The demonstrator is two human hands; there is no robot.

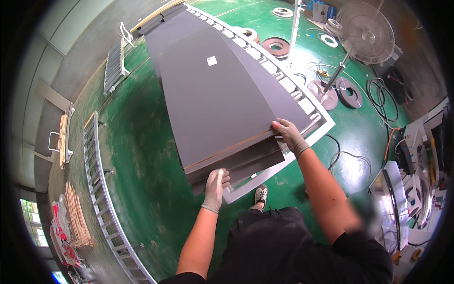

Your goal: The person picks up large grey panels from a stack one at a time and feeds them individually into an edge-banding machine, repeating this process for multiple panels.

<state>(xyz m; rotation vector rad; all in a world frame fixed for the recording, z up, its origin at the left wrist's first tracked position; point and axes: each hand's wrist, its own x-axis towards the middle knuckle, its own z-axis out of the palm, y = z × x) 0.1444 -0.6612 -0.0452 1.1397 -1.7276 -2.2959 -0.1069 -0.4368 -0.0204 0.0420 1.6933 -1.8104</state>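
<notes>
A stack of long dark grey panels point(208, 99) lies in front of me on a white roller conveyor frame point(326, 124). The top panel has a brown near edge and a small white label point(211, 60). My gloved right hand point(289, 136) grips that panel at its near right corner. At the near left, my gloved left hand point(216, 188) is closed at the edge of a lower panel point(198, 182), fingers curled and thumb pointing up. Lower panels jut out unevenly toward me beneath the top one.
A pedestal fan point(366, 33) stands at the far right, near rolls of edge banding point(349, 92) and loose cables point(383, 99). Along the left runs a metal roller track point(100, 189), with wooden strips point(78, 215) beyond. Machinery point(416, 184) stands close on my right.
</notes>
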